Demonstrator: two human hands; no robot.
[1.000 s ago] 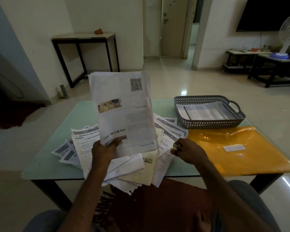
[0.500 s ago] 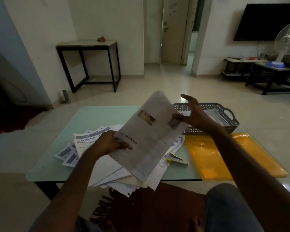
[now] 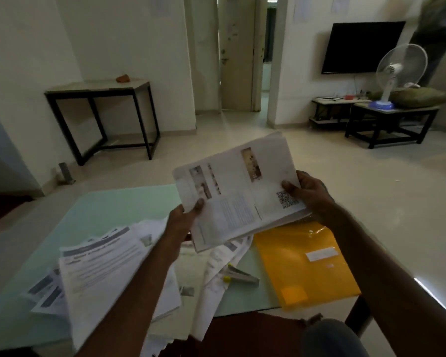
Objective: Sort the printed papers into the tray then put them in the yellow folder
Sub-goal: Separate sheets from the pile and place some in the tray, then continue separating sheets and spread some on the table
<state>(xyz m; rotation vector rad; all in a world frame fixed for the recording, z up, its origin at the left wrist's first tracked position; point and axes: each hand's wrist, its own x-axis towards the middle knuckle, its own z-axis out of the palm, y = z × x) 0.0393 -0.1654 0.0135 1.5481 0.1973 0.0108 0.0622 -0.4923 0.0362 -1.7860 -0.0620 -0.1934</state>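
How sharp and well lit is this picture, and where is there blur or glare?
Head view: dim overall; the loose papers at lower left are smeared with blur, while the held stack reads sharper; small glare patches sit on the folder near its far edge; wide-angle bending shows toward the frame edges.

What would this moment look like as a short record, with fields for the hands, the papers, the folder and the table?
held stack: printed sheets, raised and tilted above the table
left hand: grips its left edge, thumb on top
right hand: grips its right edge, thumb beside the QR code
loose papers: scattered heap on the table, under the left arm
yellow folder: flat on the table, to the right
small tool: lies between heap and folder
tray: not visible here
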